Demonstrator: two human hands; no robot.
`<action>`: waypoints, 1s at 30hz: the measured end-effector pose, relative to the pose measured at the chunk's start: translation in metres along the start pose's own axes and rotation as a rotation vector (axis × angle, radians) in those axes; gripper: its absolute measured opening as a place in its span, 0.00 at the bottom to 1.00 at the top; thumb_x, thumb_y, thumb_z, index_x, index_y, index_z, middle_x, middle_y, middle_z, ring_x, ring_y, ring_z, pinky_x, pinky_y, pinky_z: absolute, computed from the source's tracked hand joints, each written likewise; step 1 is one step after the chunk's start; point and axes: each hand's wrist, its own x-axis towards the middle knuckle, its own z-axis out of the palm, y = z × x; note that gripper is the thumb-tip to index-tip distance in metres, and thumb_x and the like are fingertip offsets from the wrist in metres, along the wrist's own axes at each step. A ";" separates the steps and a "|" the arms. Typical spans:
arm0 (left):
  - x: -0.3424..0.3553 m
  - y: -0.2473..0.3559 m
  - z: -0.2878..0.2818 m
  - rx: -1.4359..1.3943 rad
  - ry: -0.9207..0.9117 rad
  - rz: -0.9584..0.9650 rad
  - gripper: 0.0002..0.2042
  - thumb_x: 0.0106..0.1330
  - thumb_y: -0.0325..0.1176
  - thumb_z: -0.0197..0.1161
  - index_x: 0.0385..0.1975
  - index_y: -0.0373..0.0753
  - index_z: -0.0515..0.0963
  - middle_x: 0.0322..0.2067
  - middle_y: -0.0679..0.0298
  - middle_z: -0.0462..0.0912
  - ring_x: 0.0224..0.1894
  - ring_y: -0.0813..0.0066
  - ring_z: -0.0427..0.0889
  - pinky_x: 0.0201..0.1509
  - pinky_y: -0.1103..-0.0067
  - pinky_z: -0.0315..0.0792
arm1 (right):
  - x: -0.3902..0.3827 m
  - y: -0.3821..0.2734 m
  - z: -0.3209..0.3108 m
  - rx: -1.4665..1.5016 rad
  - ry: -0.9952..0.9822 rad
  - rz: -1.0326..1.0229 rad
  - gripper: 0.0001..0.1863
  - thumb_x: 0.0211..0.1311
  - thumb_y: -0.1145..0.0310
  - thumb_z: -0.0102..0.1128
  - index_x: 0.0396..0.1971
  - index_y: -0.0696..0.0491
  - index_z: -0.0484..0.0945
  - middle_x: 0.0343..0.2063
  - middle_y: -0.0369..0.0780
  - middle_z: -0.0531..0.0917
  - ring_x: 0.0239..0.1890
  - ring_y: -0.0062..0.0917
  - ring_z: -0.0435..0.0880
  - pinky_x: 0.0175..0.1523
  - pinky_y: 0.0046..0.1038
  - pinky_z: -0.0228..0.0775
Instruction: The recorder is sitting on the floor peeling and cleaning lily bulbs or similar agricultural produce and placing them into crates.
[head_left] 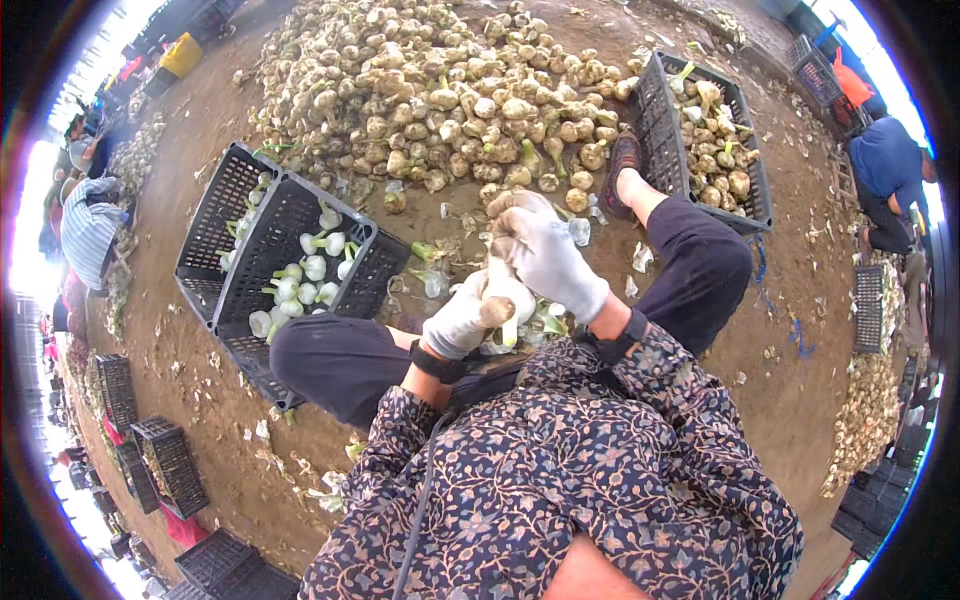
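Observation:
My left hand [458, 316], in a white glove with a soiled thumb tip, is closed around a pale garlic bulb [516, 294] held over my lap. The bulb's cut stem points down toward me. Just above and to the right, my gloved right hand [552, 252] has its fingers curled together at the bulb's far side. What those fingers pinch, if anything, is hidden. Loose peeled skins and stem scraps lie on the ground between my legs, below and beyond the hands.
A big heap of unpeeled garlic [430, 95] spreads ahead. Left of my knee, a black crate [290, 225] holds clean white bulbs, with another crate against it. A crate [665, 130] of dirty bulbs stands front right. Other people [890, 165] work at both sides.

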 end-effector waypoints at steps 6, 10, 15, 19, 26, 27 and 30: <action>0.007 -0.004 0.000 0.120 -0.113 -0.135 0.26 0.55 0.57 0.73 0.33 0.36 0.79 0.28 0.69 0.79 0.30 0.81 0.76 0.41 0.82 0.70 | 0.015 0.018 0.010 0.001 -0.135 -0.005 0.08 0.56 0.71 0.62 0.36 0.55 0.81 0.38 0.45 0.81 0.44 0.42 0.80 0.50 0.37 0.72; 0.019 -0.001 -0.007 0.085 0.244 -0.141 0.32 0.71 0.67 0.43 0.39 0.41 0.79 0.23 0.69 0.79 0.18 0.84 0.70 0.17 0.86 0.59 | 0.007 0.004 -0.023 0.050 0.046 0.115 0.20 0.56 0.79 0.58 0.50 0.50 0.81 0.41 0.44 0.79 0.44 0.38 0.80 0.50 0.33 0.73; 0.047 -0.001 -0.031 -0.159 0.394 -0.195 0.29 0.76 0.60 0.37 0.47 0.42 0.79 0.28 0.66 0.82 0.21 0.79 0.76 0.18 0.82 0.65 | -0.009 -0.015 -0.022 -0.058 -0.167 -0.121 0.22 0.50 0.79 0.64 0.48 0.48 0.82 0.39 0.43 0.79 0.42 0.35 0.81 0.45 0.33 0.75; 0.054 -0.011 -0.047 -0.294 0.474 -0.164 0.28 0.77 0.56 0.35 0.47 0.42 0.78 0.27 0.65 0.82 0.18 0.76 0.73 0.19 0.80 0.64 | -0.001 0.008 0.015 0.062 0.094 0.064 0.12 0.57 0.78 0.64 0.41 0.52 0.83 0.30 0.37 0.82 0.33 0.24 0.82 0.37 0.26 0.73; 0.044 -0.041 -0.048 -0.216 0.517 -0.509 0.11 0.65 0.30 0.47 0.40 0.38 0.76 0.21 0.69 0.74 0.19 0.79 0.70 0.21 0.79 0.65 | 0.075 0.006 0.051 0.705 0.424 0.792 0.09 0.64 0.72 0.64 0.42 0.59 0.83 0.29 0.36 0.87 0.29 0.14 0.81 0.34 0.18 0.73; 0.042 -0.049 -0.048 -0.200 0.548 -0.377 0.10 0.66 0.29 0.49 0.41 0.38 0.77 0.23 0.68 0.76 0.20 0.78 0.72 0.22 0.80 0.67 | 0.085 -0.006 0.061 0.741 0.300 0.645 0.11 0.63 0.71 0.65 0.43 0.58 0.82 0.32 0.38 0.87 0.31 0.16 0.82 0.35 0.19 0.73; 0.047 -0.069 -0.057 -0.200 0.579 -0.185 0.18 0.66 0.29 0.63 0.54 0.36 0.71 0.38 0.64 0.81 0.32 0.81 0.79 0.29 0.82 0.73 | 0.110 -0.027 0.095 1.001 -0.125 0.331 0.16 0.62 0.70 0.66 0.48 0.59 0.80 0.41 0.44 0.86 0.36 0.21 0.84 0.40 0.20 0.77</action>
